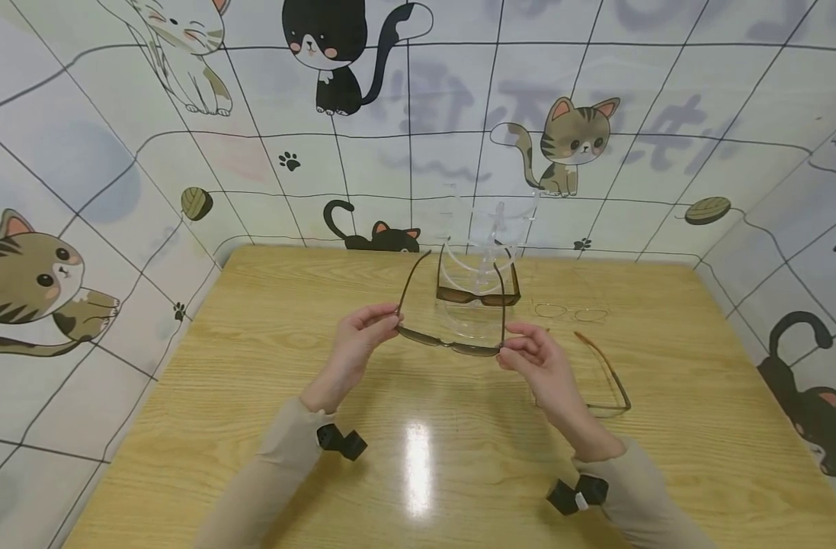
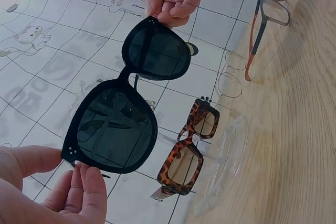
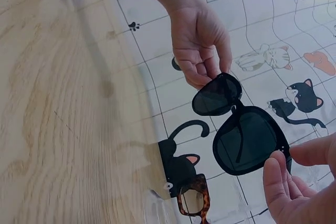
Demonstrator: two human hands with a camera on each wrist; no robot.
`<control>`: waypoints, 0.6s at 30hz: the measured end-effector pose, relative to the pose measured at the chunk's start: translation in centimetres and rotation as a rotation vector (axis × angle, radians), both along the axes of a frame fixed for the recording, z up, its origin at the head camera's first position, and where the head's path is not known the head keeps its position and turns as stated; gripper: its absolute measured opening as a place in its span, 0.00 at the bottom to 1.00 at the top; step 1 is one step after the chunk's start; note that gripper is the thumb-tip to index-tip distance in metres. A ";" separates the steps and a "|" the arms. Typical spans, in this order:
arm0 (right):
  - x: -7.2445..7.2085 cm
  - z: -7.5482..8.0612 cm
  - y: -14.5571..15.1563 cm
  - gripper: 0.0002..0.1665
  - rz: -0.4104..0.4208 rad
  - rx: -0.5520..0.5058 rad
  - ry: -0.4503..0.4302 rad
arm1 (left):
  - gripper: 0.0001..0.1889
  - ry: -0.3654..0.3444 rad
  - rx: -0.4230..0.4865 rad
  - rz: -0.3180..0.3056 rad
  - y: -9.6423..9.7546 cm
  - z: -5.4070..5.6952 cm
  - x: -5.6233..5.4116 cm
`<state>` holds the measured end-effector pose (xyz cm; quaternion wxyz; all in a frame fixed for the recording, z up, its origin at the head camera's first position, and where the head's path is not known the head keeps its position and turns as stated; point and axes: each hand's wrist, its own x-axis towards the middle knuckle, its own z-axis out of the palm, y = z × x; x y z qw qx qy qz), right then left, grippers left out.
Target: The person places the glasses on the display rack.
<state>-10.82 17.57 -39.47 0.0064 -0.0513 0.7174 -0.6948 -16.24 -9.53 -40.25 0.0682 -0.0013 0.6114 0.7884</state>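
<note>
Black sunglasses (image 1: 475, 350) with dark lenses hang above the table, their arms unfolded and pointing away from me. My left hand (image 1: 352, 343) pinches the left hinge corner between thumb and fingers. At the opposite corner, my right hand (image 1: 541, 366) holds the frame the same way. The left wrist view shows both large lenses (image 2: 116, 129) from the front, with a hand at each end. Just beyond them, tortoiseshell sunglasses (image 1: 452, 295) sit on a clear display stand (image 1: 500, 221), also visible as patterned rims (image 2: 181, 169) in the left wrist view.
Thin wire-rimmed glasses (image 1: 550, 310) lie right of the stand. Closer to me, partly behind the right hand, are glasses with orange-brown arms (image 1: 604, 358). Cat-printed sheeting (image 1: 452, 164) rises behind and beside the wooden table (image 1: 267, 305).
</note>
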 end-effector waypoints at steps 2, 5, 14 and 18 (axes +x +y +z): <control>-0.1 0.0 0.2 0.22 -0.013 -0.011 0.008 | 0.16 0.004 0.000 -0.005 0.4 0.0 -0.2; -0.4 0.0 0.7 0.22 -0.035 -0.019 0.015 | 0.16 0.008 0.003 -0.010 1.1 0.1 -0.5; -2.0 0.3 2.0 0.21 -0.087 0.009 0.005 | 0.15 -0.004 0.029 0.029 3.2 0.3 -1.8; -3.1 0.5 2.4 0.21 -0.102 0.019 -0.005 | 0.14 -0.010 0.029 0.043 3.8 0.2 -2.6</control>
